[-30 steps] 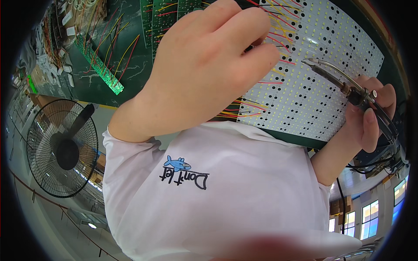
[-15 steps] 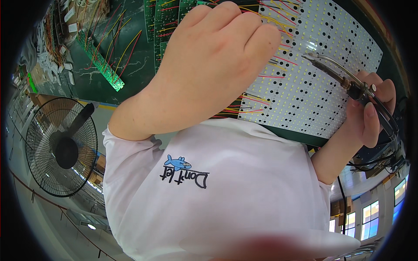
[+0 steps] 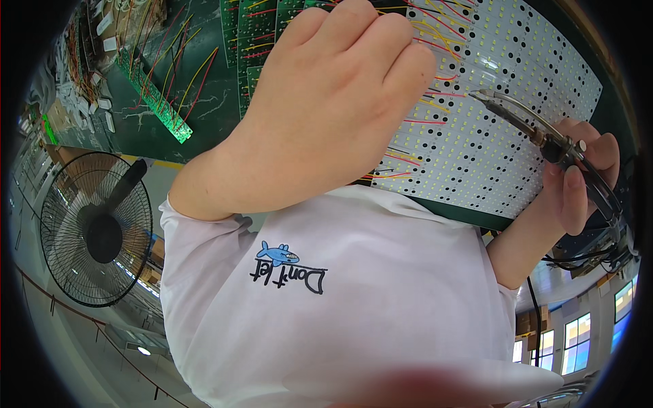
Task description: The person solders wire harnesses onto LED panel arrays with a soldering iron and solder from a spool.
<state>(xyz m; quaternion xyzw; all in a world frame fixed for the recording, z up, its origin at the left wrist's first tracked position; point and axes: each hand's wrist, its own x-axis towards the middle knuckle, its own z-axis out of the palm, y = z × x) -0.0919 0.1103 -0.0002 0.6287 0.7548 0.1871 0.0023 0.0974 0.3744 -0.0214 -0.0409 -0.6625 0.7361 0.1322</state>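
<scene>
My right hand (image 3: 583, 170) is wrapped round a soldering iron (image 3: 513, 121) that has a thin curved metal tube along its top. The iron's tip points left, over or on the white LED panel (image 3: 503, 156); I cannot tell if it touches. My left hand (image 3: 354, 75) is curled with its knuckles up above the panel's left side. Its fingertips are hidden, so what they pinch does not show. Red, yellow and black wires (image 3: 435, 41) stick out from beneath this hand onto the panel. Green circuit boards (image 3: 289, 20) lie side by side at its left.
A single green board strip (image 3: 160, 102) with loose wires lies on the dark green table (image 3: 211, 119). Bundled cables with white connectors (image 3: 88, 102) are heaped at the far left. A black fan (image 3: 98, 228) stands left of the table. Black cables (image 3: 578, 257) hang at the right.
The iron's tip has dipped slightly toward me. My left hand has shifted a little away and to the left, and the wires by its fingers are bent differently.
</scene>
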